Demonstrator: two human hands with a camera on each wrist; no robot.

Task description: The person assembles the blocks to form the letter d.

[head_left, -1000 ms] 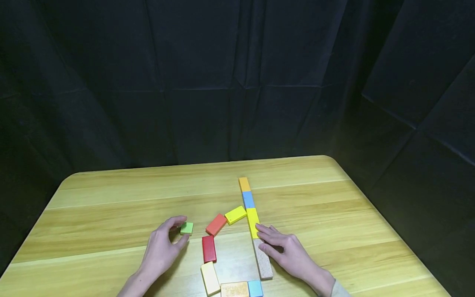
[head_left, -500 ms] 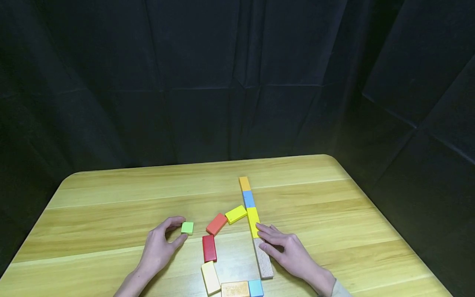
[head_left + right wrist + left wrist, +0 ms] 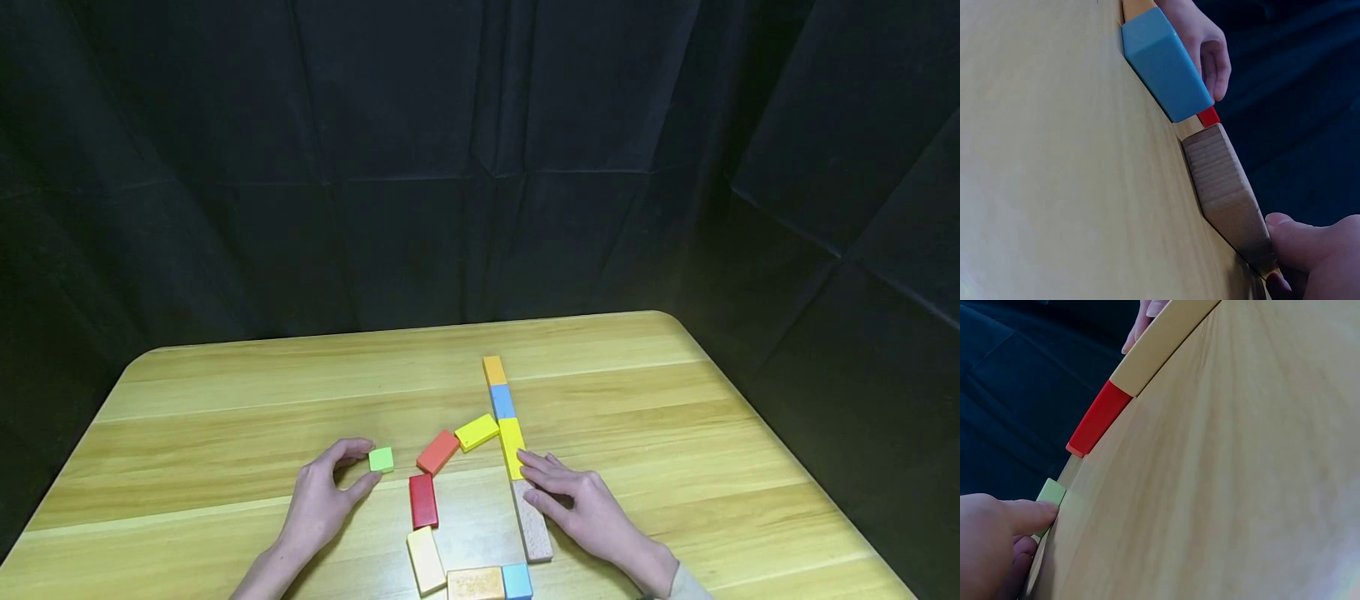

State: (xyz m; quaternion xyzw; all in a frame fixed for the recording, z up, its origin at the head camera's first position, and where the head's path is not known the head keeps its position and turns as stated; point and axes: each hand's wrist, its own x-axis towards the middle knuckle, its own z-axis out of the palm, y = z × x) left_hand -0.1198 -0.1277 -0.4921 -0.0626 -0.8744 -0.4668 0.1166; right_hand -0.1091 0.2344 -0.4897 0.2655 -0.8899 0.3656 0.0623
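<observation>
My left hand pinches a small light-green block between thumb and fingertips, at the left of the other blocks. In the left wrist view the thumb lies over part of the green block. My right hand rests with fairly straight fingers at the right edge of a yellow block, its thumb at a speckled grey-brown block. These two lie end to end in a straight row with a blue block and an orange block at the far end.
Left of the row, a curve of blocks lies flat: yellow, orange-red, red, cream, tan and light blue. The wooden table ends at a dark curtain.
The green block has shifted slightly to the right, and the left fingertips now sit nearer its left side. The right hand and the other blocks stay where they were.
</observation>
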